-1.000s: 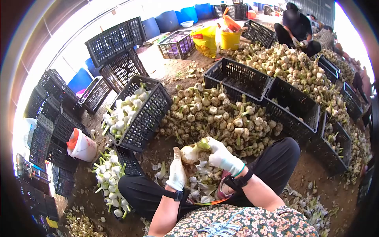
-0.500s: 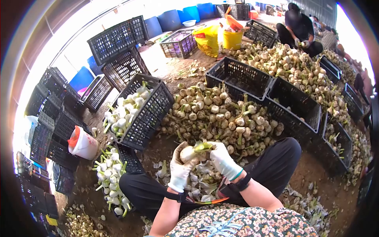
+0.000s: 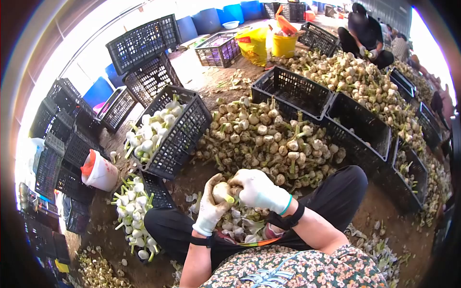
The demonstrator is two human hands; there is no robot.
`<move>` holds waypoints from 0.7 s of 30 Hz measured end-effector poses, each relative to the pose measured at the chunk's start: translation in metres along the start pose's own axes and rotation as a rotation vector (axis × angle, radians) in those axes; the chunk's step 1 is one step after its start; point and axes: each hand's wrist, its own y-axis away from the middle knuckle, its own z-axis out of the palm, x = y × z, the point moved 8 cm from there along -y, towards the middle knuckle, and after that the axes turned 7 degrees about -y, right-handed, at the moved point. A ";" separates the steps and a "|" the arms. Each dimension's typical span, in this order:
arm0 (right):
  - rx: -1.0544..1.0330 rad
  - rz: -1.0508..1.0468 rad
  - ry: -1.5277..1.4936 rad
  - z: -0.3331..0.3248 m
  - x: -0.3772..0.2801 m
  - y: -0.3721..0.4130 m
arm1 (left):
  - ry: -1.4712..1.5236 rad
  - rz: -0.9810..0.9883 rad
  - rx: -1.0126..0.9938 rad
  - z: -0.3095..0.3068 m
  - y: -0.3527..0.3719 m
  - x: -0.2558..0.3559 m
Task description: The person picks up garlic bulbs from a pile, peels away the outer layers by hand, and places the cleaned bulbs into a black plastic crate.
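In a dirty white glove, my left hand (image 3: 211,205) is wrapped round a garlic bulb (image 3: 221,192) between my knees. The bulb is pale, and its short green stem points down to the right. My right hand (image 3: 259,188), gloved too, has its fingers closed against the bulb's right side; whether they pinch loose skin there is hidden. Beneath both hands lie peeled garlic skins (image 3: 245,225). Just beyond is a heap of unpeeled garlic (image 3: 269,139) with brown, dirty skins.
On my left stands a black crate (image 3: 180,139) of clean white garlic; more white garlic (image 3: 136,213) lies nearer me. A white bucket (image 3: 102,173) is farther left. Black crates (image 3: 357,127) line the right. A co-worker (image 3: 365,33) sits behind another garlic heap (image 3: 355,81).
The bulb has turned, its green stem swinging from upper right to lower right. My right hand has moved left, from the stem to the bulb's side.
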 end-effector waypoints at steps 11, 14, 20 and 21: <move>0.129 0.136 -0.014 0.010 0.025 0.001 | -0.009 0.086 0.066 -0.004 -0.003 0.000; 0.152 0.300 -0.173 0.016 0.034 0.007 | 0.207 0.072 0.340 -0.011 -0.003 -0.012; 0.333 0.370 -0.146 0.010 0.056 0.015 | 0.370 0.075 0.395 -0.017 -0.013 -0.031; 0.347 0.356 -0.088 0.007 0.065 0.014 | 0.367 0.072 0.395 -0.019 -0.013 -0.031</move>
